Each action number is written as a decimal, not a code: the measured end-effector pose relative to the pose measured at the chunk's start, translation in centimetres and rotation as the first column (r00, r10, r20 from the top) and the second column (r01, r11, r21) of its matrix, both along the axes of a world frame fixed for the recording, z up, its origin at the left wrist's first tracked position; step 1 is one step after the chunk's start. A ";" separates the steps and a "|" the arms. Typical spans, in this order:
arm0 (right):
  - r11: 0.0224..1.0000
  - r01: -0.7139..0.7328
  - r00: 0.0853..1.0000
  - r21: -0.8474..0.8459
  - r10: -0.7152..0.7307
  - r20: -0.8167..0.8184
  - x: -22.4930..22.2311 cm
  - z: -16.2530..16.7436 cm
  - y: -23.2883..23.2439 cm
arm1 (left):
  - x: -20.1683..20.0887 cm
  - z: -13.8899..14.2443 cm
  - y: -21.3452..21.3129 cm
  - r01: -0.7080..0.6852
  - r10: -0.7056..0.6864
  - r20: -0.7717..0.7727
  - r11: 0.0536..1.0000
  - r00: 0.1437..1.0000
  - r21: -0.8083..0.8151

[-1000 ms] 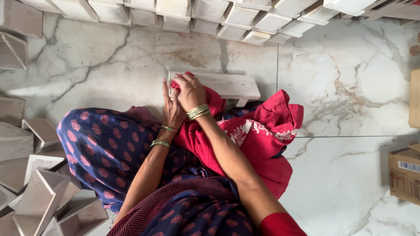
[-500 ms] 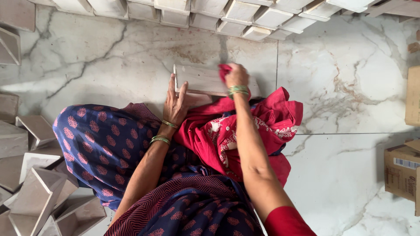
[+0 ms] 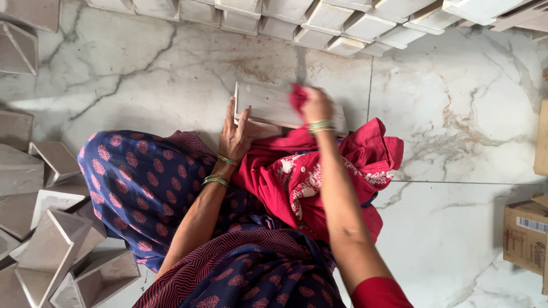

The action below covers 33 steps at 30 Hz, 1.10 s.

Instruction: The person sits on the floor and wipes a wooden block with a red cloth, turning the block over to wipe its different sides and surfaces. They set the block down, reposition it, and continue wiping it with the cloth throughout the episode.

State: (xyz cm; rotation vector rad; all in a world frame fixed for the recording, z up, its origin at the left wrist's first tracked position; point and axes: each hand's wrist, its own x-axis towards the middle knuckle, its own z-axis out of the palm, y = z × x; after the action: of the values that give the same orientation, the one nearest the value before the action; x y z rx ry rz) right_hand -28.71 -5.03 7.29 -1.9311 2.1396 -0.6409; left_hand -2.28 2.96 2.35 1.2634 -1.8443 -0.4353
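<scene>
Head view: our left hand [image 3: 237,134] lies flat w/ fingers spread, bracing the near-left end of the pale rectangular tray [image 3: 268,105] on the marble floor [image 3: 142,74], its long axis left–right, while our right hand [image 3: 315,105], closed on a red cloth [image 3: 298,96], sits atop its middle.

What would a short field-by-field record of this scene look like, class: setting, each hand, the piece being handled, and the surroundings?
Setting: person seated on a white marble floor
Left hand: left hand flat against the end of a pale rectangular tray, steadying it
Right hand: right hand pressing a red cloth on the tray; blurred
Lap: red patterned fabric
Far side: row of similar trays
Person's left: pile of pale trays
Person's right: cardboard boxes
</scene>
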 end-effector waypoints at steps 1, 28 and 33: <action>0.982 0.079 0.994 0.170 -0.065 -0.089 -3.0 0.3 0.5 | 0.0 0.2 0.0 -0.012 0.011 0.029 1.000 1.000 0.018; 0.987 -0.113 0.993 -0.112 0.108 -0.049 -2.3 9.1 7.1 | -0.3 2.0 -0.2 -0.112 0.110 0.027 0.990 0.994 0.090; 0.967 -0.176 0.984 -0.186 0.178 -0.004 5.3 7.7 6.9 | -0.3 2.4 -0.4 -0.113 0.111 0.027 0.989 0.993 0.098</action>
State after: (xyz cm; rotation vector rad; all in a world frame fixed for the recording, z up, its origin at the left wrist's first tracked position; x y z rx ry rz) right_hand -23.41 1.89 14.96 -2.1760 1.9301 -0.8417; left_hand -2.62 2.54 4.77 1.4369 -1.7778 -0.4584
